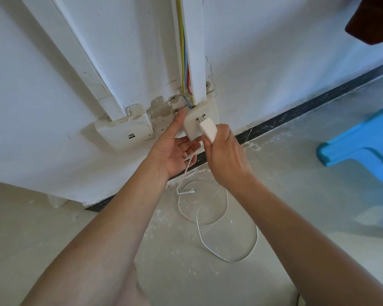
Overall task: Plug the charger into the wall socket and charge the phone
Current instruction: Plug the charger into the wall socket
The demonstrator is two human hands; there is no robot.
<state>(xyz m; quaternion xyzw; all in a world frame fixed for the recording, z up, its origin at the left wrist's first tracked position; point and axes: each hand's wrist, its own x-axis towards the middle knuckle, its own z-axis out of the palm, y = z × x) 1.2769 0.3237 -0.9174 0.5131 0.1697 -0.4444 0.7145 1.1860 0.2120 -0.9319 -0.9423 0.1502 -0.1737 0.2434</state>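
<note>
- We hold the white charger (208, 128) clenched in our right hand (227, 157), its two metal prongs (201, 118) at the slots of the right wall socket (202, 117) but, as far as we can judge, not yet seated; pushed at a slant, the prongs could miss or bend.
- Our left hand (175, 151) is open and grasps nothing, thumb pressed on the socket's left edge, palm under it. The socket sits on cracked, flaking plaster, so without that bracing a hard push might rock it.
- Bare coloured wires (184, 62) run down an open conduit into the socket's top, just beyond our thumb; a slip upward could touch them.
- The white cable (227, 217) hangs from the charger across our left palm and loops on the dusty floor (296, 195), its free connector (191, 191) lying near the wall; we could snag it and tug the charger out.
- No phone is in view, so charging remains undone.
</note>
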